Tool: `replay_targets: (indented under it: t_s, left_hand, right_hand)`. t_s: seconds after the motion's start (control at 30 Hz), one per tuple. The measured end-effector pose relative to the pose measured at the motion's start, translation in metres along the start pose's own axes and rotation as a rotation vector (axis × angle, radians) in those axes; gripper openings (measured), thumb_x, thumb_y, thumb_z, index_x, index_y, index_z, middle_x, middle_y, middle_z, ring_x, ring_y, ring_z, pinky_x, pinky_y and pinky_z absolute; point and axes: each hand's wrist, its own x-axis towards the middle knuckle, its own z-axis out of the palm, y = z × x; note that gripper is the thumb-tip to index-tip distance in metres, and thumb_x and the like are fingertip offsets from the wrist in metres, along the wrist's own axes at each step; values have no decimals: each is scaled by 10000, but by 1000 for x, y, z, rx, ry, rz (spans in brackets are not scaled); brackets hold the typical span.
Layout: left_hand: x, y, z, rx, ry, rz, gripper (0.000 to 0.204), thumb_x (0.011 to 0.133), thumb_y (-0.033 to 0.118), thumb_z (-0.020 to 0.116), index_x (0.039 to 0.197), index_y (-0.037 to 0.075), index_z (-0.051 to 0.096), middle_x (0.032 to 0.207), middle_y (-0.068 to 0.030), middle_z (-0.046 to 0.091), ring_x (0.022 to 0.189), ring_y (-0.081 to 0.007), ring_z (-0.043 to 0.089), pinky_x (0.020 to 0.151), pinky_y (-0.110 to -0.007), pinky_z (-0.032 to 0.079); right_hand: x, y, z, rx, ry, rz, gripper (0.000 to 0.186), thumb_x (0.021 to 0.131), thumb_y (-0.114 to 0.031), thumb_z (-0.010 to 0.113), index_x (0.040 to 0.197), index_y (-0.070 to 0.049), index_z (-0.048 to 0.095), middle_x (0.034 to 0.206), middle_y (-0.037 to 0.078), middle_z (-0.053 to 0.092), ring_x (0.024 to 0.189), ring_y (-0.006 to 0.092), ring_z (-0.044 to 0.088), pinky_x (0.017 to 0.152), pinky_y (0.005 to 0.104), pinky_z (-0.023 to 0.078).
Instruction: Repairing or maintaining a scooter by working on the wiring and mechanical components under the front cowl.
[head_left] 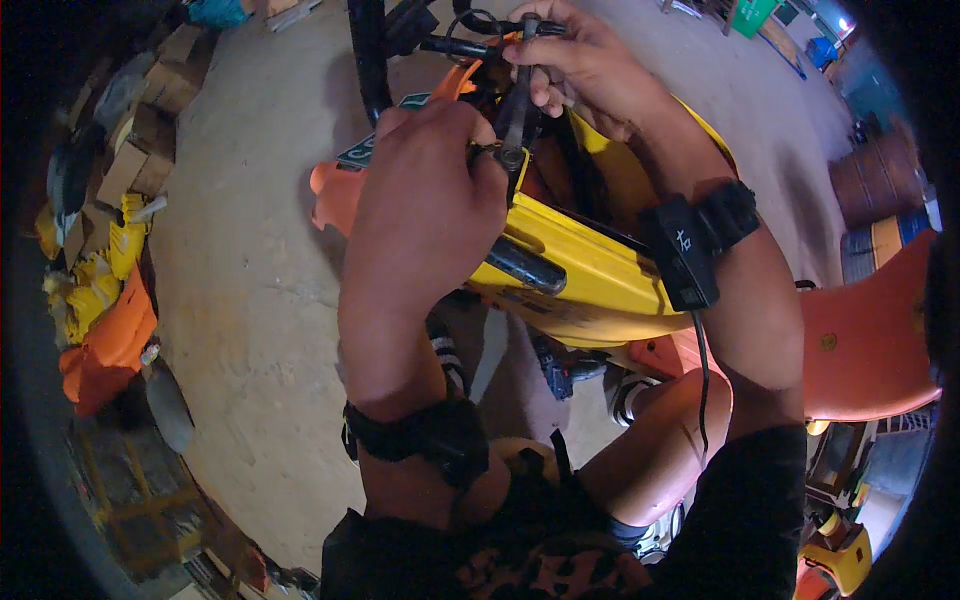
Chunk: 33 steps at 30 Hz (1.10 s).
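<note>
In front of me stands a yellow and orange vehicle body (590, 265) with black bars at its far end; its exact kind is not clear. My right hand (585, 65) pinches a dark, narrow metal bar, which looks like a wrench (520, 105), near its upper end. The bar slants down toward a round end beside my left hand (425, 185). That hand is closed at the edge of the yellow panel, and its fingers hide whatever they grip. Just below it, a black tube (525, 265) sticks out along the panel.
Cardboard boxes (148, 155), yellow parts (95, 285) and an orange panel (112, 345) lie along the left side. At the right are a large orange-red panel (865, 350) and a brown drum (875, 180). A green bin (752, 15) stands far back.
</note>
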Motion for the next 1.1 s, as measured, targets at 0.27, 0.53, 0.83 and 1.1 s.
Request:
replay_targets:
  t_s: [0.27, 0.53, 0.83, 1.1]
  left_hand:
    - [1, 2, -2, 45, -40, -29, 125, 754, 43, 534, 862, 32, 595, 856, -138, 612, 833, -331, 534, 781, -393, 417]
    - [-1, 1, 1, -3, -6, -24, 101, 744, 70, 561, 827, 11, 555, 843, -177, 588, 843, -374, 524, 805, -454, 400]
    - [-1, 2, 2, 0, 5, -13, 94, 746, 64, 556, 825, 12, 553, 829, -173, 586, 825, -371, 530, 792, -453, 400]
    - [-1, 0, 1, -12, 32, 30, 90, 749, 69, 565, 821, 16, 561, 824, -165, 596, 810, -368, 537, 780, -448, 402]
  right_hand:
    - [3, 3, -9, -29, 26, -45, 310, 812, -38, 615, 1083, -76, 470, 758, 41, 579, 507, 131, 552, 439, 230, 430]
    - [0, -1, -5, -63, 24, -4, 277, 836, -42, 624, 1061, -90, 470, 768, 31, 570, 526, 121, 534, 444, 230, 409]
    - [3, 1, -16, -118, -57, -11, 232, 838, -44, 646, 987, -100, 478, 764, 21, 560, 537, 108, 524, 465, 234, 431]
    - [-1, -6, -25, -178, -115, 32, 236, 828, -97, 703, 916, -124, 485, 652, -20, 527, 507, 79, 478, 446, 217, 381]
